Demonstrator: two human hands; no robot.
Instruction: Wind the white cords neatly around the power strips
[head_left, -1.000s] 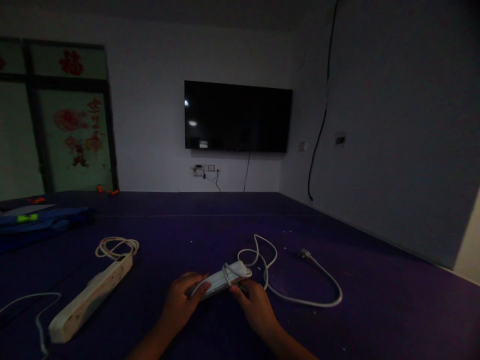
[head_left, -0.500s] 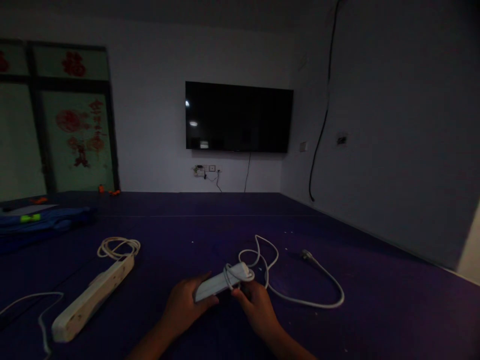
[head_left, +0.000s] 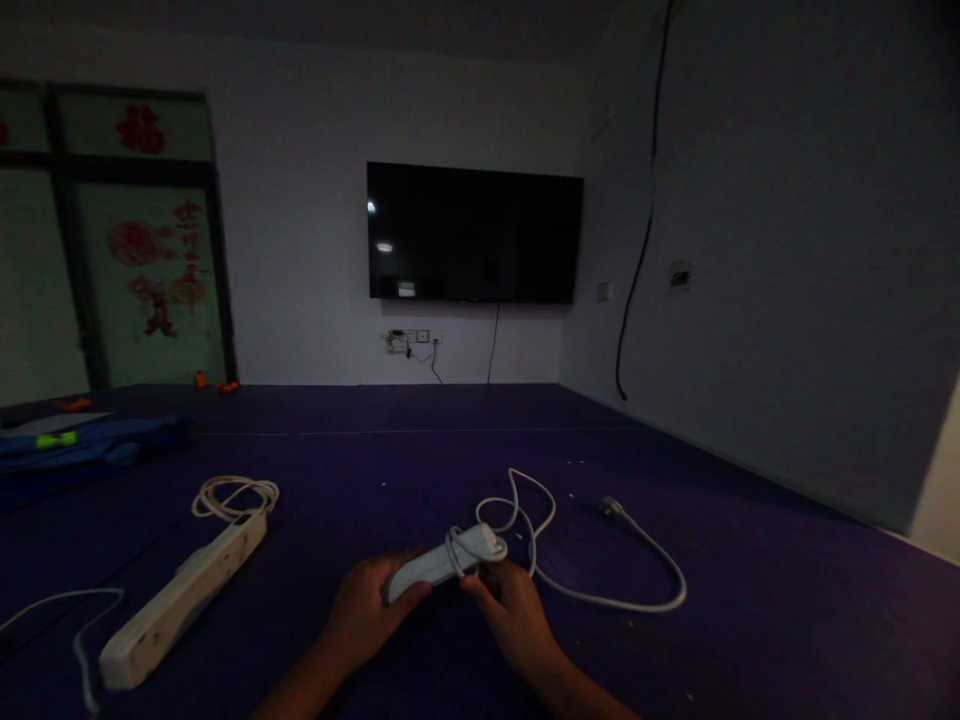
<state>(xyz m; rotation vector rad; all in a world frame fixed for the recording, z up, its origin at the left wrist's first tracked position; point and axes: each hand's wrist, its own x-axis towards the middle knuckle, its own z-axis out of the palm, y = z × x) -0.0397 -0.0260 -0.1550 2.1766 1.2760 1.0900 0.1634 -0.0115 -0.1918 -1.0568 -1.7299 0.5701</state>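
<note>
Near the front middle of the purple table I hold a white power strip [head_left: 429,571], tilted up toward the right. Around its far end loops its own white cord [head_left: 611,602], which curls over the table to a plug [head_left: 611,507] on the right. My left hand [head_left: 369,605] is wrapped round the strip's near end, thumb on top. At the far end, my right hand [head_left: 511,608] pinches the looped cord with thumb and fingers; part of that grip is hidden under the strip.
To the left lies a longer white power strip [head_left: 184,595] with its cord coiled [head_left: 236,497] behind it. Another thin white cable [head_left: 82,630] runs at the lower left. Folded blue cloth [head_left: 105,445] sits at the far left. Small white scraps dot the purple tabletop [head_left: 390,460].
The view has shifted very slightly. Both hands keep the same hold on the strip and cord, and my left thumb has moved slightly along the strip.
</note>
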